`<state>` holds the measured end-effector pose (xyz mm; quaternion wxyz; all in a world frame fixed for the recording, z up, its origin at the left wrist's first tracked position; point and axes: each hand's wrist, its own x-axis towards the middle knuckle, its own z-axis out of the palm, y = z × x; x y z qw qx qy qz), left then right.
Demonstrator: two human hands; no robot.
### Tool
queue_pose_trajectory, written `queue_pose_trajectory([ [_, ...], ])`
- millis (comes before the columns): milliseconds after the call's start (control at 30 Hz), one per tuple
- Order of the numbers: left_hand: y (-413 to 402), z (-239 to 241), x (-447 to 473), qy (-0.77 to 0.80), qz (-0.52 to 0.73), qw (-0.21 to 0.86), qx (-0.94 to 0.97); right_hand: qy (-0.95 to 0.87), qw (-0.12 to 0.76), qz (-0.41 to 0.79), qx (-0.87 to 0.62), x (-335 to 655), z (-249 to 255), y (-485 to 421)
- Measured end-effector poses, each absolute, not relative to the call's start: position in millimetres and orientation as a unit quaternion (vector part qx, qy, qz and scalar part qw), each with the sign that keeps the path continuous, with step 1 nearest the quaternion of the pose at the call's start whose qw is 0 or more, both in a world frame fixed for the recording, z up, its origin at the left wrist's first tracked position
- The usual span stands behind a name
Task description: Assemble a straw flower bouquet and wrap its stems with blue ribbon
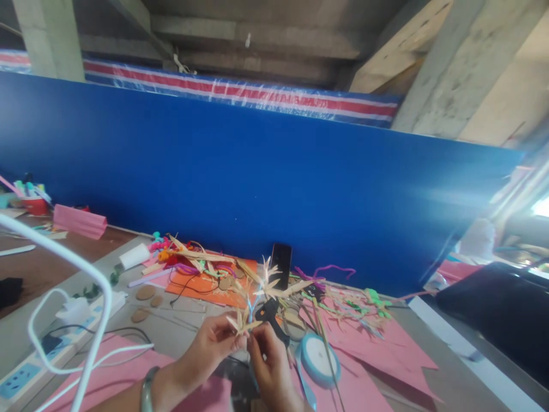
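Note:
My left hand (214, 341) pinches a small pale, straw-coloured craft flower (241, 324) with pointed petals. Close beside it, the bent fingers of my right hand (271, 359) are closed at the flower's base; the exact grip point is hidden. Above the fingers rises a light blue stem (251, 309), and a larger straw-coloured flower (268, 280) stands over it, seemingly part of the same piece. Just behind my right hand lies a black object (271, 313), too blurred to name. A spool of light blue ribbon (319, 359) rests to the right.
A phone (282, 264) leans against the blue partition (257, 171). Dried strips and coloured wires cover an orange sheet (195, 288). Pink sheets (386, 337) lie at right. On the left are a power strip (26, 372) and a white cable (100, 280) arching in front.

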<state>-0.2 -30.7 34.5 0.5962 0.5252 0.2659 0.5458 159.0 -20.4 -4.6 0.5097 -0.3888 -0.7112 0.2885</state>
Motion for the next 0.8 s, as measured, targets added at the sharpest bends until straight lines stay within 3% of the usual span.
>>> queue_pose_trajectory([
  [167,-29,29,0,0.277,0.520,0.591,0.551,-0.711,0.528,0.311,-0.345,151,-5,-24],
  [467,-30,30,-5,0.375,0.519,0.459,0.616,-0.698,0.489,0.371,-0.369,153,-10,-24],
  [800,-30,18,1,0.378,0.549,0.410,0.622,-0.698,0.543,0.253,-0.393,150,2,-26],
])
